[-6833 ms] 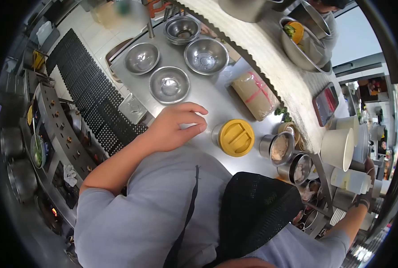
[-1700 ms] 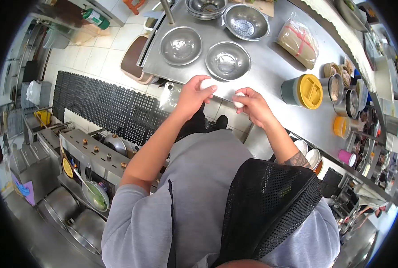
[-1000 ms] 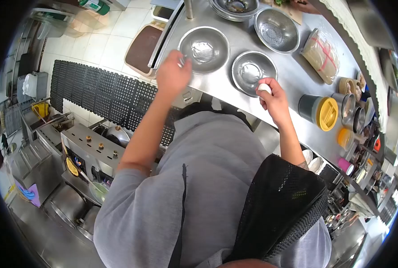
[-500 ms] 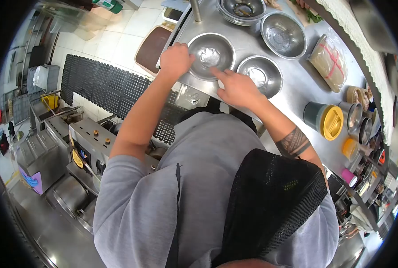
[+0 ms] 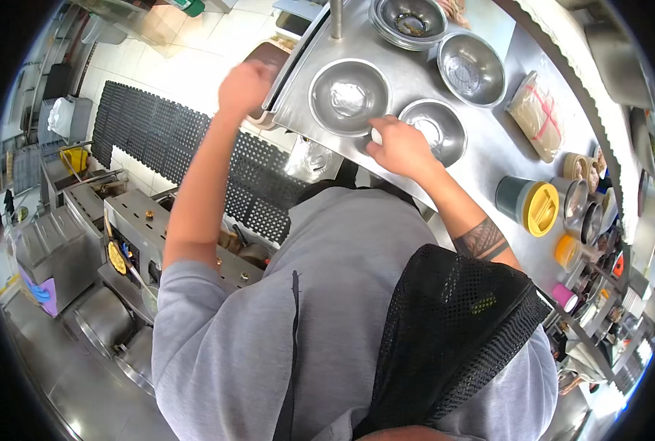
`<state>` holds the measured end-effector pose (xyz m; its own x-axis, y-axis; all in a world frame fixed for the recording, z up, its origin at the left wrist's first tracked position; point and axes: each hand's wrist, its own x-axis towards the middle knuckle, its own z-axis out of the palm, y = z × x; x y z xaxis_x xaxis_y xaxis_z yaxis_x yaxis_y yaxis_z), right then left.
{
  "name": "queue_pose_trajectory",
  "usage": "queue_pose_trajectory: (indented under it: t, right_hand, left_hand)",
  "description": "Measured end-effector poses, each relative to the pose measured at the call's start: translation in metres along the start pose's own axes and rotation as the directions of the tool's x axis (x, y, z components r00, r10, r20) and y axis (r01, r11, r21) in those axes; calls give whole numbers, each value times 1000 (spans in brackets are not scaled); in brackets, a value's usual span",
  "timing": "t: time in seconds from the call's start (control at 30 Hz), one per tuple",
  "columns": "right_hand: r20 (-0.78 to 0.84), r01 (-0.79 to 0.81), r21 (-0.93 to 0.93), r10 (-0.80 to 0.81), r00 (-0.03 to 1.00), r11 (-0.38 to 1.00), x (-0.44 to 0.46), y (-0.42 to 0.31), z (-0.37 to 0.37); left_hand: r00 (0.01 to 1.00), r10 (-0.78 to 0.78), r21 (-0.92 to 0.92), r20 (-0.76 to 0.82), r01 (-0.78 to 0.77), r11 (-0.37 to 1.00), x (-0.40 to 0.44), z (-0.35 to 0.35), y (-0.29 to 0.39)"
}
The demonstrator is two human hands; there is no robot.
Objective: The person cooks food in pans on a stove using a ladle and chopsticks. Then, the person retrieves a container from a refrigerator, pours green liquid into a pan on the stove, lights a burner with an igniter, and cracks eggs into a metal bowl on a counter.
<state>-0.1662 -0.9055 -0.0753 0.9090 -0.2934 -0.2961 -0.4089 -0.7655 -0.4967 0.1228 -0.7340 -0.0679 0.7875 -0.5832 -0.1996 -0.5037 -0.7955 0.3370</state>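
Note:
My left hand [image 5: 244, 90] is over the brown bin [image 5: 267, 55] beside the counter's left edge; motion smears its fingers, and whatever it may hold is hidden. My right hand [image 5: 402, 145] is closed at the near rim of a steel bowl [image 5: 329, 103]. Between its thumb and fingers shows a small, white, rounded thing that looks like an egg [image 5: 376, 136]. Partly behind that hand sits a second steel bowl [image 5: 452, 132]. The insides of both bowls are shiny, and I cannot make out any contents.
Farther along the steel counter [image 5: 482, 173] are stacked bowls [image 5: 394, 37], another bowl [image 5: 482, 70] and a wrapped package [image 5: 537, 117]. A yellow-lidded container [image 5: 539, 209] stands at the right. Black matting [image 5: 173, 147] covers the floor, with a stove [image 5: 140, 224] behind me.
My left hand has moved left, away from the bowl's rim to over the bin. My right hand has shifted slightly right, and the white egg now shows in its fingers.

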Motion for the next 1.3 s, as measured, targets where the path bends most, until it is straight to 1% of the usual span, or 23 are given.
queue_pose_trajectory:
  t: [0.03, 0.1, 0.17, 0.4, 0.5, 0.6, 0.67, 0.7, 0.77, 0.8, 0.87, 0.9, 0.97, 1.0, 1.03, 1.07, 1.1, 1.13, 1.17, 1.2, 1.23, 1.27, 1.3]
  right_hand:
    - [0, 1, -5, -1, 1000, 1000, 0, -2, -2]
    - [-13, 21, -30, -21, 1000, 999, 1, -6, -4]
    - [13, 35, -65, -35, 999, 997, 2, -8, -5]
    - [15, 41, -93, -40, 999, 995, 1, -2, 5]
    - [4, 26, -71, -26, 1000, 997, 1, -4, 5]
    - [39, 0, -78, 3, 999, 997, 3, -7, 3]
    - [21, -1, -71, 2, 1000, 997, 2, -7, 5]
    - [8, 3, -64, -2, 1000, 998, 2, -7, 6]
    - [-1, 7, -43, -7, 1000, 999, 0, -7, 5]
    - [-8, 10, -19, -11, 1000, 1000, -1, -8, 5]
    - [-6, 9, -7, -9, 1000, 1000, -3, -11, 3]
    - [-10, 5, 5, -4, 1000, 1000, -4, -12, 1]
    - [-31, 24, 17, -23, 999, 1000, -4, -12, -2]
    - [-47, 36, 36, -34, 998, 999, -6, -13, -4]
    - [-45, 29, 33, -28, 999, 999, -6, -15, -7]
    - [-44, -24, 171, 32, 998, 985, -5, -16, -11]
    - [-35, -74, 305, 89, 995, 949, -4, -19, -17]
    - [-32, -76, 302, 89, 995, 950, -3, -22, -23]
    - [-28, -144, 341, 163, 986, 929, -1, -24, -29]
    - [-21, -212, 379, 237, 971, 901, 1, -24, -32]
    - [-19, -213, 377, 238, 971, 901, 6, -18, -29]
    - [-14, -207, 479, 243, 970, 853, 13, -7, -24]
    - [-8, -198, 576, 247, 969, 793, 17, -1, -21]
  left_hand:
    - [996, 78, 94, 48, -83, 992, -12, 11, 12]
    - [994, 81, 65, 67, -85, 994, -33, 27, 38]
    - [953, 294, 158, -69, -280, 947, -39, 48, 43]
    - [908, 415, 151, -57, -403, 903, -31, 54, 35]
    - [889, 441, 150, -121, -422, 894, -26, 53, 22]
    - [897, 399, 119, -190, -382, 916, -20, 53, 12]
    - [918, 323, 80, -229, -312, 947, -18, 50, 9]
    - [918, 322, 79, -230, -312, 947, -16, 47, 7]
    - [908, 216, -6, -358, -234, 972, -5, 38, -1]
    - [909, 212, -7, -359, -230, 973, 4, 39, -15]
    - [964, 81, 31, -255, -76, 997, 25, 51, -53]
    - [963, 76, 26, -257, -72, 997, 29, 55, -65]
    - [983, -43, -86, -178, 28, 996, 40, 58, -81]
    - [984, -40, -90, -176, 25, 996, 44, 57, -85]
    - [981, -184, -361, -69, 147, 921, 47, 58, -89]
    - [954, -290, -589, 73, 276, 760, 49, 61, -91]
    - [954, -290, -592, 78, 278, 757, 45, 62, -88]
    - [960, -177, -870, 215, 270, 413, 34, 57, -81]
    - [960, -15, -960, 280, 280, -19, 23, 52, -74]
    - [960, -16, -960, 280, 280, -21, 6, 41, -55]
    - [966, 53, -965, 254, 250, 72, -16, 29, -28]
    - [965, 123, -964, 233, 212, 162, -33, 25, -5]
    - [964, 122, -963, 234, 213, 162, -44, 31, 11]
